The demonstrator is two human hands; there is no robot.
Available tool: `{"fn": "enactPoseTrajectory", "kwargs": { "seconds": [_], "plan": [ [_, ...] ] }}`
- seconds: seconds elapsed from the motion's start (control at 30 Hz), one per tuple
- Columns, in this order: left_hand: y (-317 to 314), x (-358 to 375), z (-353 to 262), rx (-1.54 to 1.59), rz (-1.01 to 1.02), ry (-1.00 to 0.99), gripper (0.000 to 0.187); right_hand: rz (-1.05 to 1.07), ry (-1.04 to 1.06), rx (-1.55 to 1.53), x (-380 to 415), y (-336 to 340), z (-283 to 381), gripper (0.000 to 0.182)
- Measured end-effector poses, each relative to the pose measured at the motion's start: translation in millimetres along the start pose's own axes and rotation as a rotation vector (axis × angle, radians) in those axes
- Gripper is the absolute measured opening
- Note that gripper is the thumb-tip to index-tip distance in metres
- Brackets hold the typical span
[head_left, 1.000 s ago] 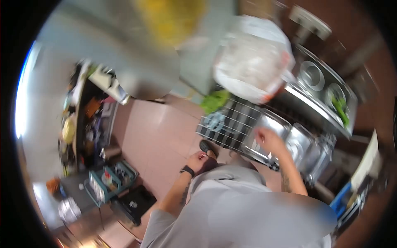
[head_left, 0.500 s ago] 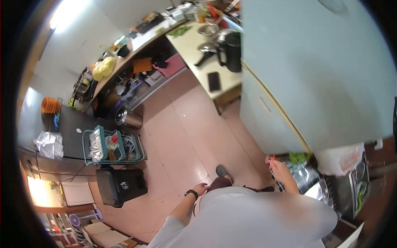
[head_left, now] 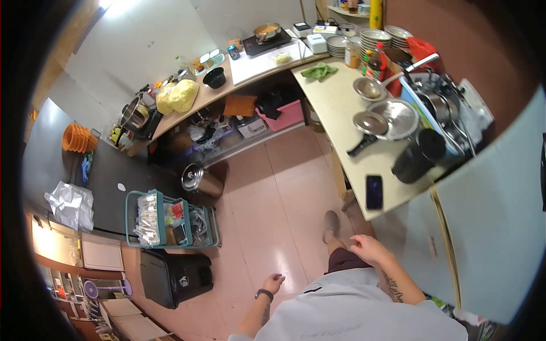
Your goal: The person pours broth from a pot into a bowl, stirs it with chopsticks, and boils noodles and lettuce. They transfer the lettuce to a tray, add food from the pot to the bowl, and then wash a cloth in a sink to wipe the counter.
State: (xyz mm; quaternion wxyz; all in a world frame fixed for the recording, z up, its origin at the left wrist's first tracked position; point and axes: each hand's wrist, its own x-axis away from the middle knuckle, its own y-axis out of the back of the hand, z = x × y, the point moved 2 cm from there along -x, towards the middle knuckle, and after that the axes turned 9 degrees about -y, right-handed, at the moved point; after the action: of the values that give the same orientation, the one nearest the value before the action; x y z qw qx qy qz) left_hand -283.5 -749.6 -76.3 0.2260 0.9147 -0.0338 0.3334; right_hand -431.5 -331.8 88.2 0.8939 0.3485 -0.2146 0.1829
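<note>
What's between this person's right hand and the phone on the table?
In the head view, just the bare near corner of the table and a strip of floor separate the right hand from the phone.

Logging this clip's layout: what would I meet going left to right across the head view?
Orange stack, steel pot, larger yellow bundle, black bowl, left hand, crumpled green thing, right hand, black jug.
</note>
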Motion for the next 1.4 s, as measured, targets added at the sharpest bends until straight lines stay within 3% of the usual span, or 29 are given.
{"fn": "enactPoseTrajectory", "kwargs": {
  "seconds": [0.07, 0.17, 0.33, 0.37, 0.4, 0.5, 0.6, 0.77, 0.83, 0.97, 1.03, 1.1, 1.2, 1.27, 1.4],
  "plan": [
    [12.6, -21.9, 5.1, 0.035, -0.035, 0.106, 0.039, 0.021, 0.048, 0.016, -71.0, 6.7, 18.2, 0.044],
    [43.1, -56.6, 14.2, -0.126, -0.049, 0.083, 0.036, 0.116, 0.145, 0.059, -164.2, 40.4, 82.2, 0.042],
    [70.5, -126.9, 5.4, 0.158, -0.179, 0.187, 0.034, 0.133, 0.279, 0.145, -311.0, 102.4, 183.9, 0.039],
    [92.6, -123.4, -93.5, 0.112, -0.201, 0.266, 0.034, 0.117, 0.323, 0.182, -338.3, 118.9, 210.9, 0.038],
    [101.6, -147.8, -118.7, 0.130, -0.208, 0.271, 0.034, 0.128, 0.331, 0.198, -364.7, 130.7, 232.4, 0.038],
    [131.3, -230.7, -142.7, 0.508, -0.270, 0.195, 0.033, 0.083, 0.367, 0.184, -433.1, 157.5, 285.1, 0.036],
    [180.8, -330.5, -184.7, 0.477, -0.193, 0.134, 0.032, 0.029, 0.368, 0.150, -491.8, 167.5, 320.2, 0.035],
    [293.3, -519.9, -264.5, 0.262, -0.143, -0.189, 0.027, -0.088, 0.184, -0.024, -562.7, 159.6, 351.9, 0.033],
    [338.3, -577.6, -328.7, 0.250, -0.130, -0.329, 0.033, -0.111, 0.145, -0.057, -591.0, 173.2, 373.6, 0.032],
    [419.3, -628.9, -522.1, -0.086, -0.069, -0.602, 0.033, -0.254, 0.033, -0.266, -643.5, 210.1, 395.6, 0.029],
    [433.8, -671.5, -582.2, -0.071, -0.017, -0.692, 0.033, -0.306, 0.025, -0.342, -674.4, 234.0, 404.8, 0.028],
    [444.3, -696.4, -651.3, -0.266, -0.047, -0.760, 0.032, -0.341, 0.012, -0.414, -707.9, 255.5, 414.3, 0.029],
    [440.1, -756.3, -716.0, -0.189, -0.028, -0.780, 0.032, -0.384, 0.058, -0.483, -769.8, 289.9, 424.1, 0.033],
    [436.5, -780.4, -765.8, -0.490, -0.079, -0.839, 0.029, -0.375, 0.155, -0.558, -807.5, 317.1, 437.3, 0.032],
    [428.5, -849.1, -832.0, -0.673, -0.142, -0.871, 0.024, -0.338, 0.203, -0.489, -879.2, 369.1, 457.4, 0.036]
  ]
}}
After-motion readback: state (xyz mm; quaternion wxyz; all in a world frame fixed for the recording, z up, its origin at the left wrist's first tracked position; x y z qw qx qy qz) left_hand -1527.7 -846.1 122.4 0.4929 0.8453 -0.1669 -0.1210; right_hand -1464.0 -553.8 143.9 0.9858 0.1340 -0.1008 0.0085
